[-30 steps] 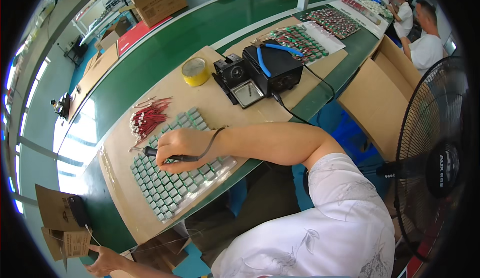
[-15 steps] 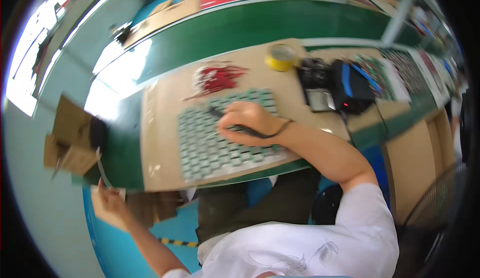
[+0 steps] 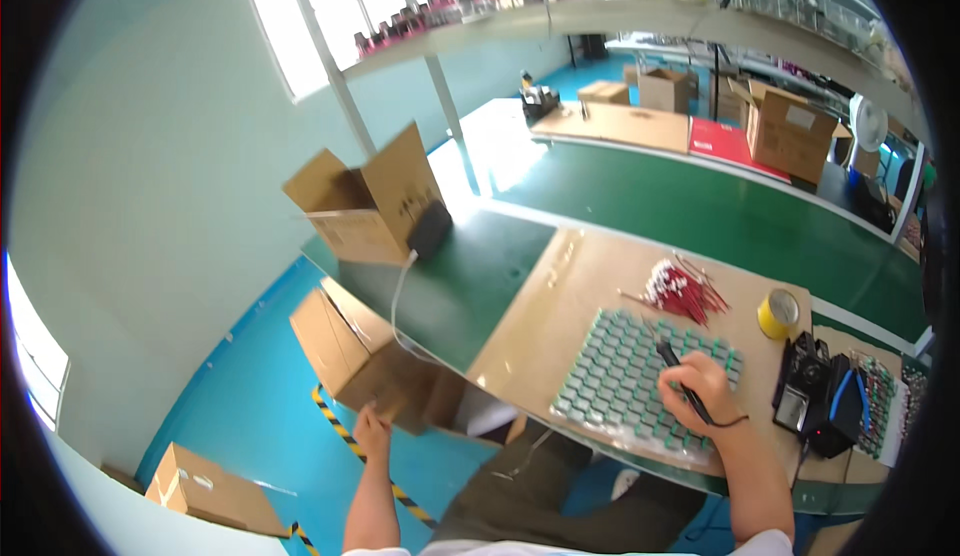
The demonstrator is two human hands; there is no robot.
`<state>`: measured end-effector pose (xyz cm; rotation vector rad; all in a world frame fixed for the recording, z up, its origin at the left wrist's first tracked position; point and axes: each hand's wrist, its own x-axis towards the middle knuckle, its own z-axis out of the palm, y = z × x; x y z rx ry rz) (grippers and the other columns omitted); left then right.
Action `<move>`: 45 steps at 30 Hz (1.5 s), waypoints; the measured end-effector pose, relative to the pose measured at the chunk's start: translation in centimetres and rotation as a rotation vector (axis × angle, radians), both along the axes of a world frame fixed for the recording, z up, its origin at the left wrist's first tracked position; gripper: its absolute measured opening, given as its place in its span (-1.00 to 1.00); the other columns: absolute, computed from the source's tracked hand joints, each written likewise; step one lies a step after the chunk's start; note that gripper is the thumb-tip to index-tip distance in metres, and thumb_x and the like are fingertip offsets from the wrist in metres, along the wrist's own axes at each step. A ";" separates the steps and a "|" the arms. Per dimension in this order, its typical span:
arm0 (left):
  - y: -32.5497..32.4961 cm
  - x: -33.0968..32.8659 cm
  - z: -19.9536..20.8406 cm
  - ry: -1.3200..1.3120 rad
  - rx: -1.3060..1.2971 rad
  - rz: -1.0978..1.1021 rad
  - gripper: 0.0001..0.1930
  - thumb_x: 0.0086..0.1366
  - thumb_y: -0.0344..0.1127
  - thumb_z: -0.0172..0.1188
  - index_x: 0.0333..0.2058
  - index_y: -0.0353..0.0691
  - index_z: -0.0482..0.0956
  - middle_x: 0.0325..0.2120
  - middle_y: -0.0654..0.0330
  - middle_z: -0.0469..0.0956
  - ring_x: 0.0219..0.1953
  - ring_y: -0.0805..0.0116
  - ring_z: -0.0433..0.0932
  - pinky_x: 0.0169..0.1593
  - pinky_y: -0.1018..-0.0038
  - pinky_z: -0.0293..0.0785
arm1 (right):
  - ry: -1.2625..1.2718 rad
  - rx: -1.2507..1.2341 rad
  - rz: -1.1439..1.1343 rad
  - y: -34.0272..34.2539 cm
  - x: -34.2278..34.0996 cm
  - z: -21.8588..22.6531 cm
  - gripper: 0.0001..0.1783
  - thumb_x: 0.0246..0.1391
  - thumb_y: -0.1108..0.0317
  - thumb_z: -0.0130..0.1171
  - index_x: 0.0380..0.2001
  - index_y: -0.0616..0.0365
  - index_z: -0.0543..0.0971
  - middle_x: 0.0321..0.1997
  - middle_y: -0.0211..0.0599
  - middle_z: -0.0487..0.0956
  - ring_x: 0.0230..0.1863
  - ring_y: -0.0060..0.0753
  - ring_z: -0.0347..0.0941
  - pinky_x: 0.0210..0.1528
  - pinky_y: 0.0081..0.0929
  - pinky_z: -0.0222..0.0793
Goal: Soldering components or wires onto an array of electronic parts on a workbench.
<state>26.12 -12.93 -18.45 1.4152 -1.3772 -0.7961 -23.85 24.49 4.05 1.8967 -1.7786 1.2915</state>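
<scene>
My right hand (image 3: 695,391) is closed around a black soldering iron (image 3: 667,353), held like a pen with its tip pointing up and left. It hovers over or rests on a sheet of small grey-green pieces (image 3: 610,366) set in rows; whether the tip touches a piece I cannot tell. Off to the left, below table height, my left hand (image 3: 372,431) has its fingers pinched together in front of a cardboard box (image 3: 345,346). What they hold, if anything, is too small to make out. Beyond the sheet lies a bundle of red wires with white ends (image 3: 685,291).
A yellow tape roll (image 3: 778,313) and a black soldering station (image 3: 825,406) with blue-handled pliers (image 3: 850,401) stand right of the sheet. At the table's left end sits an open cardboard box (image 3: 375,206), a white cable (image 3: 397,301) hanging beside it. A shelf (image 3: 620,18) spans above.
The view has swung left and up, so the table appears lower and farther right. My left hand now appears before the lower cardboard box. The right hand still holds the soldering iron over the sheet.
</scene>
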 end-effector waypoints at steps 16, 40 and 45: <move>5.0 -10.6 15.6 -0.777 -0.033 -1.012 -0.68 0.42 -0.20 0.28 -0.35 -0.40 0.71 -0.59 0.10 0.67 -0.50 0.30 0.69 -0.32 0.36 0.61 | 0.045 0.023 -0.021 -1.5 0.4 0.9 -0.70 -0.09 0.59 0.45 -0.25 0.11 0.64 -0.34 -0.17 0.55 -0.38 -0.11 0.52 -0.36 -0.27 0.42; 13.4 -36.4 23.4 -0.086 -0.103 -1.515 -0.88 0.30 -0.36 0.46 -0.31 -0.31 0.79 -0.54 0.33 0.66 -0.52 0.64 0.52 -0.45 0.62 0.40 | -0.029 0.059 0.054 0.3 -1.0 1.7 -0.83 0.15 0.52 0.39 -0.19 0.14 0.66 -0.37 -0.33 0.58 -0.44 -0.49 0.48 -0.40 -0.51 0.38; 9.6 -37.1 23.4 -0.049 -0.040 -1.351 -0.84 0.27 -0.32 0.48 -0.26 -0.28 0.83 -0.49 0.32 0.70 -0.48 0.64 0.52 -0.40 0.62 0.40 | -0.099 0.024 -0.135 0.9 -1.7 2.8 -0.62 0.32 0.43 0.29 0.18 0.16 0.64 -0.16 -0.32 0.76 -0.33 -0.65 0.54 -0.29 -0.64 0.50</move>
